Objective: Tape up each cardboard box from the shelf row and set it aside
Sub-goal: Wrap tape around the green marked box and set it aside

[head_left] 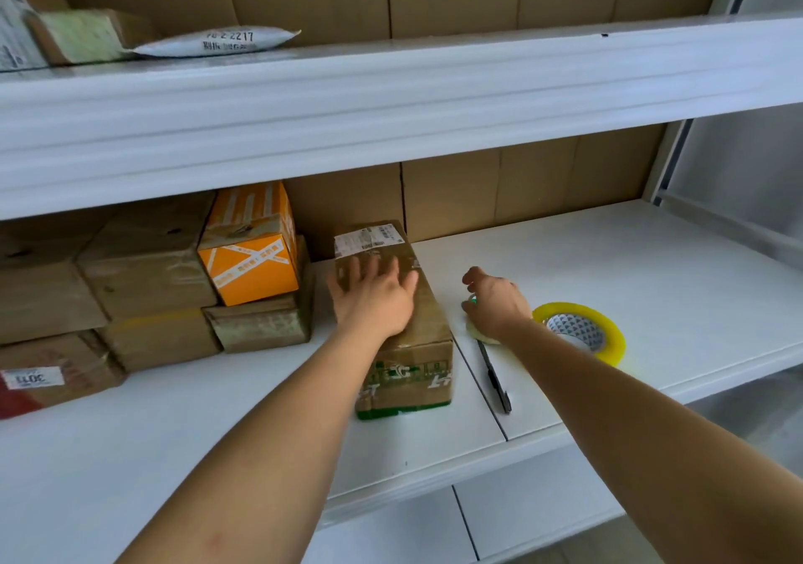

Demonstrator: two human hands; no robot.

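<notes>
At frame centre, left hand [373,298] lies spread flat on the box [393,315], whose long axis runs toward the viewer. Right hand [495,302], just right, curls round a tape roll [476,331].

We are looking from one head-worn camera, facing forward and slightly down into the white shelf [608,268], sitting close, with both forearms reaching in from below.

A white metal shelf unit [652,268] fills the view, with 2 boards visible: an upper board [391,98] and a lower one. Brown cardboard sheets [521,198] line its back. Soft, even light falls across the white surfaces.
</notes>
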